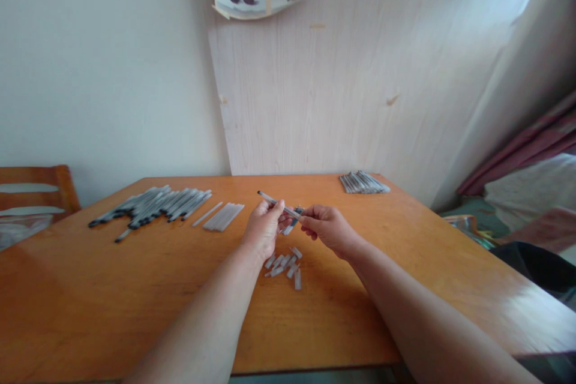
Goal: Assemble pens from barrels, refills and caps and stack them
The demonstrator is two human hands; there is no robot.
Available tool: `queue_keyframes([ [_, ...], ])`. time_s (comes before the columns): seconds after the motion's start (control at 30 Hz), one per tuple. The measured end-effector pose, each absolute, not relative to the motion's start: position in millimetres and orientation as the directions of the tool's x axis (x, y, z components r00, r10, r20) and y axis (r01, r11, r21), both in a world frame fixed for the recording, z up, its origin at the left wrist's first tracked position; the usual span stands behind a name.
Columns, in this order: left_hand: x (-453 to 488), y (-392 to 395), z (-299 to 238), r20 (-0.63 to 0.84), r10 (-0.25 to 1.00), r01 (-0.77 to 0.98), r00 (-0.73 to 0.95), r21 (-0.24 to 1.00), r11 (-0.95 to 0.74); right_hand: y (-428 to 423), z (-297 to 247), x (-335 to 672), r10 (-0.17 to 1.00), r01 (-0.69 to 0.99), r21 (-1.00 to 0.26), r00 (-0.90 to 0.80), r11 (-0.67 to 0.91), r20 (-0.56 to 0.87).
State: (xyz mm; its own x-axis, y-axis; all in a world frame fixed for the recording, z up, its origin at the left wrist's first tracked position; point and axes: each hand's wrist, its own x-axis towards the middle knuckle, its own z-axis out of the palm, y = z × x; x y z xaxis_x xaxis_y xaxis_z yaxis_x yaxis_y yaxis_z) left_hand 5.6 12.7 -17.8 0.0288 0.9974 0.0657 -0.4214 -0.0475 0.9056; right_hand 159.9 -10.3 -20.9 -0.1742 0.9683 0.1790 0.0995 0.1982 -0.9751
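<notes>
A slim pen (269,197) with a clear barrel and a dark end is held above the table, slanting down to the right. My left hand (264,225) is closed around its middle, thumb on top. At the pen's lower right end, the fingers of my right hand (324,223) pinch it; they hide its tip. Partly covered behind my hands lies a small bundle of thin bluish and pale pieces (290,228), whose kind I cannot make out. Several short translucent plastic pieces (283,264) lie loose on the table just below my left hand.
On the wooden table (135,306), a pile of black-ended pens (153,204) spreads at the left. Next to it are clear plastic tubes (224,216). A stack of grey pens (363,182) lies at the back right. A wooden chair (63,189) stands left; a black container (537,267) stands right.
</notes>
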Motion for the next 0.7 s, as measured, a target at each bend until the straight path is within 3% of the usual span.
queue_keyframes([
  [0.7,1.0,20.9,-18.8,0.050,0.999,-0.474,-0.015,0.879,-0.051,-2.7,-23.2,163.9,0.982,0.092,-0.981,-0.094,0.170,0.161],
])
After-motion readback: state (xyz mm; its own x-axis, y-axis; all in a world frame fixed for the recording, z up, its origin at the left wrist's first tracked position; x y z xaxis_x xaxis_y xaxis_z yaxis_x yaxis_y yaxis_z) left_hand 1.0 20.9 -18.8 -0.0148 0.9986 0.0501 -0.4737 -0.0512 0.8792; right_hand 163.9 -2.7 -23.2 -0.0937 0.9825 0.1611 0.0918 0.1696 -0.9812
